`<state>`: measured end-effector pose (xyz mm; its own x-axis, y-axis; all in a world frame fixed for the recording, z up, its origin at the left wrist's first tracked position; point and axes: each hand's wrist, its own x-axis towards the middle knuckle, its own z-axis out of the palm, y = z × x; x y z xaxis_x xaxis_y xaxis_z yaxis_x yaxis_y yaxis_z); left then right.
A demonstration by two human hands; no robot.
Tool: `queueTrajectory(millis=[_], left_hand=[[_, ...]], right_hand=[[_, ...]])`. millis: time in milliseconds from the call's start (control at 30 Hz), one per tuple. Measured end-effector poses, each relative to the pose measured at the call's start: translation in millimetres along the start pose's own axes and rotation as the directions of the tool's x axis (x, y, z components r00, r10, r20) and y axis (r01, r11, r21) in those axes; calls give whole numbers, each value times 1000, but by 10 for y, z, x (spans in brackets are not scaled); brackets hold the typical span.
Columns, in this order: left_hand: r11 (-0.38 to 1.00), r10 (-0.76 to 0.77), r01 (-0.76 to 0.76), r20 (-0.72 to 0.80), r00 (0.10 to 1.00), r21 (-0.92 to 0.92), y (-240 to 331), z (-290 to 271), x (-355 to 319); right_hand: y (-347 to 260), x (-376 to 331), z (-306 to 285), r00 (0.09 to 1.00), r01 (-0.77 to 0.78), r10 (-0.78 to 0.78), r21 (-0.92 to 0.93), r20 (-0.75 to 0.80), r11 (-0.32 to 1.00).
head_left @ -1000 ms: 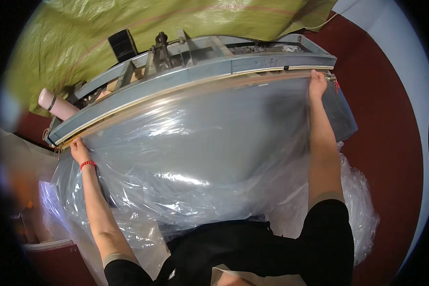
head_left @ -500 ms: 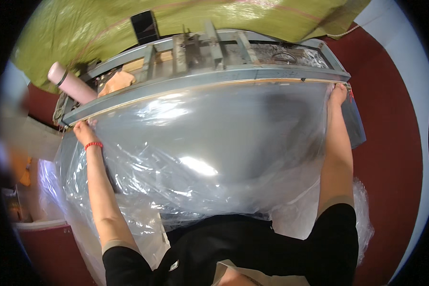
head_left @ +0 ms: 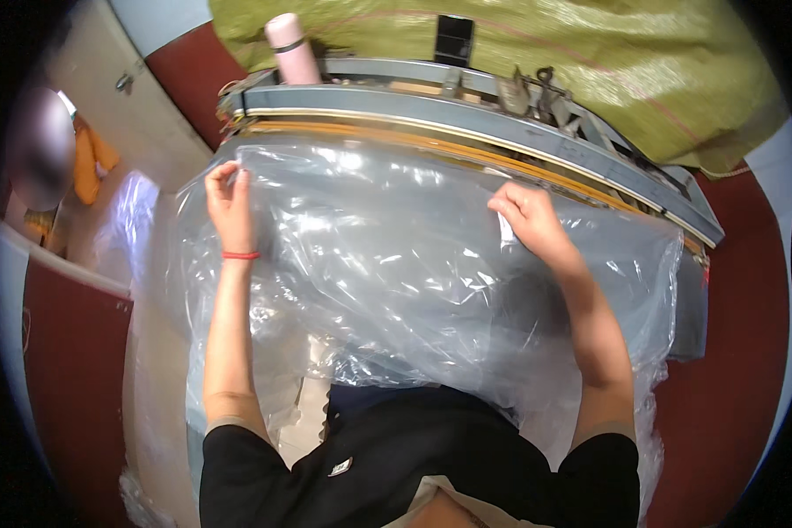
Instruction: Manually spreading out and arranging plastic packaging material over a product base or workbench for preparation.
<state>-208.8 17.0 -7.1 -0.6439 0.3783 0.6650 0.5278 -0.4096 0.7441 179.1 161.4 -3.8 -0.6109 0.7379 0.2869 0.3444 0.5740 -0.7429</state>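
A wide clear plastic sheet (head_left: 370, 238) lies wrinkled over the grey work surface and hangs down toward my body. My left hand (head_left: 231, 211), with a red bracelet at the wrist, is closed in a pinch at the sheet's upper left edge. Over the sheet's middle right, the fingers of my right hand (head_left: 537, 224) are closed on a small white piece (head_left: 506, 231); whether it belongs to the sheet I cannot tell. Just beyond both hands runs a long grey metal bar frame (head_left: 466, 128), with orange-brown strips (head_left: 414, 141) along its near side.
A pink bottle (head_left: 295, 62) stands at the frame's far left. Behind it, a dark phone (head_left: 454, 40) rests against yellow-green woven sheeting (head_left: 590, 44). Metal clamp-like parts (head_left: 546, 92) sit in the frame. A door (head_left: 132, 97) and orange cloth (head_left: 88, 163) are at left.
Both hands have left the bar and come back over the sheet, the right one moving well inward. A gap with orange-brown strips now shows beside the bar. My view has turned left.
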Motion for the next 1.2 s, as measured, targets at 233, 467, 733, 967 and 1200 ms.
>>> queueTrajectory(millis=[233, 467, 733, 967, 1200], left_hand=[[593, -52, -365, 487, 872, 718, -700, -644, -228], [675, -175, -541, 821, 543, 502, 102, -222, -762], [573, -242, -602, 817, 524, 556, 257, 280, -710], [658, -204, -589, 864, 460, 469, -137, 538, -603], [671, -152, -630, 905, 398, 390, -236, 854, -503]], right_hand=[[634, -660, -684, 897, -285, 299, 91, -325, 954], [1356, -2724, -1986, 745, -506, 258, -269, -615, 820], [1744, -3618, -2545, 668, -568, 291, -216, -685, 794], [1771, -3785, -2597, 637, -630, 266, -289, -723, 721], [1773, -4042, -2667, 604, -634, 312, -205, -733, 746]])
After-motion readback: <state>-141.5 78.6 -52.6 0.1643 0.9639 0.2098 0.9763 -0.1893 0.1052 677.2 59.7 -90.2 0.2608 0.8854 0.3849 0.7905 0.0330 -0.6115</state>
